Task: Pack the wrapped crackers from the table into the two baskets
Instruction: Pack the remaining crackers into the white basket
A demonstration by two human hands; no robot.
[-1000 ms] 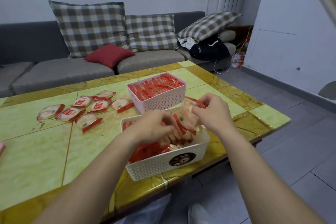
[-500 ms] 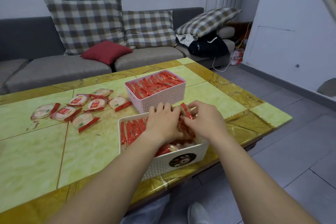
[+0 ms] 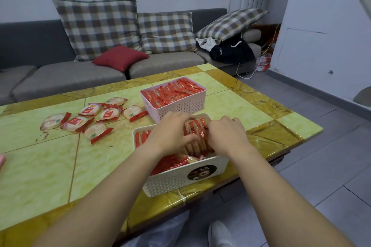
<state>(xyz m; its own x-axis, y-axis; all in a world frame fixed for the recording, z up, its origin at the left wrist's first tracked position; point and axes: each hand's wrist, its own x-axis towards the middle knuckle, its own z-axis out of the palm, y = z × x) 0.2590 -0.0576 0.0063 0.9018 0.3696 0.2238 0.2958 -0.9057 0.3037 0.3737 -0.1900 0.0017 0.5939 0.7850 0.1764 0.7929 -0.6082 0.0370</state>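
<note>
A white basket (image 3: 176, 180) stands at the table's near edge, partly filled with red-wrapped crackers (image 3: 195, 133). Both my hands are inside it. My left hand (image 3: 172, 132) and my right hand (image 3: 226, 134) hold a row of upright cracker packs between them, fingers and thumbs curled on the packs, which sit low in the basket. Behind it stands a pink basket (image 3: 180, 106), full of packs set on edge. Several loose wrapped crackers (image 3: 98, 132) lie on the table to the left.
The green and yellow table (image 3: 40, 166) ends just right of the baskets. A grey sofa (image 3: 66, 78) with cushions runs behind it. A pink object (image 3: 2, 161) pokes in at the left edge. My shoe (image 3: 219, 234) is on the floor below.
My hands, which held a bunch of crackers above the white basket, have come down into it with the packs. They now sit lower among the other packs.
</note>
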